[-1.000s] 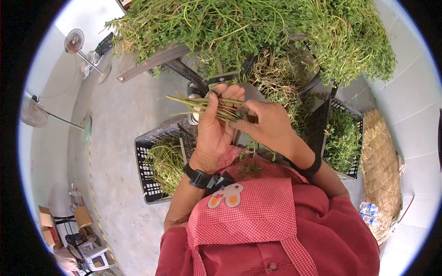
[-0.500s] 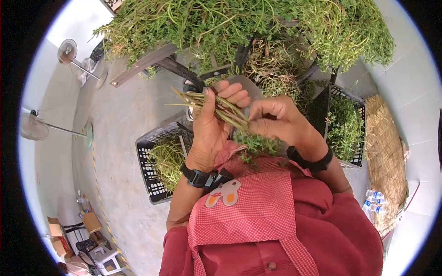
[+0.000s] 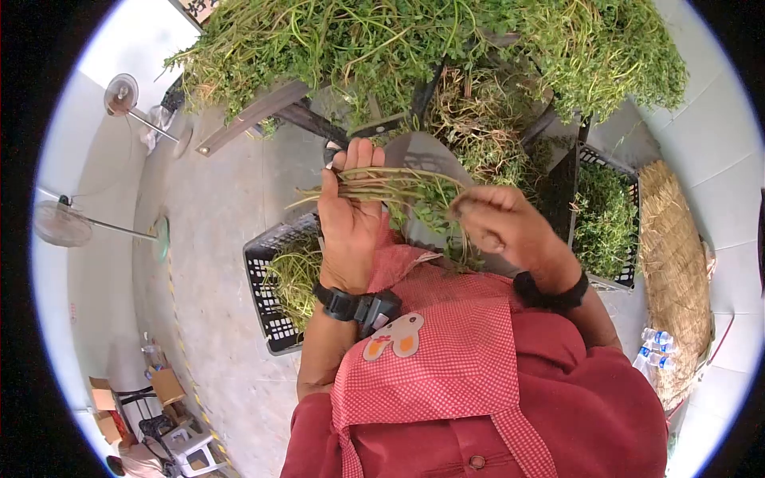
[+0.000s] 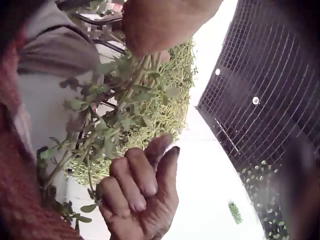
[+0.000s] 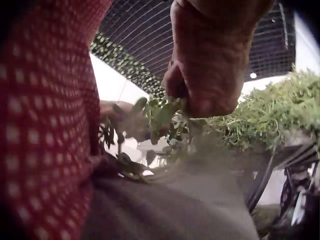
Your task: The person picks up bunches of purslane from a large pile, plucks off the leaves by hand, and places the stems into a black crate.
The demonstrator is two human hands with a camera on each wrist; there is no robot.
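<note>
In the head view my left hand (image 3: 351, 231) holds a bunch of leafy greens (image 3: 382, 185) across its palm, the thumb over the stems and the other fingers extended. Bare stem ends point left, and the leafy tops droop over the apron on the right. My right hand (image 3: 514, 227), slightly blurred, is by the leafy end with fingers curled in. From the left wrist, that right hand (image 4: 142, 185) shows curled beside the leaves (image 4: 120, 105), thumb near the index fingertip, nothing visible between them. Leaves (image 5: 165, 115) also hang below a hand in the right wrist view.
A large heap of greens (image 3: 382, 56) covers the rack ahead, with more plants (image 3: 486, 119) beneath it. Black crates stand left (image 3: 259, 279) and right (image 3: 629, 187), both holding greens. A straw roll (image 3: 673, 279) and bottles (image 3: 657, 346) lie right; fans (image 3: 64, 223) stand left.
My left hand has moved slightly left with the bunch. The right hand has shifted right and away from it, and the leafy tops now spread out between the hands.
</note>
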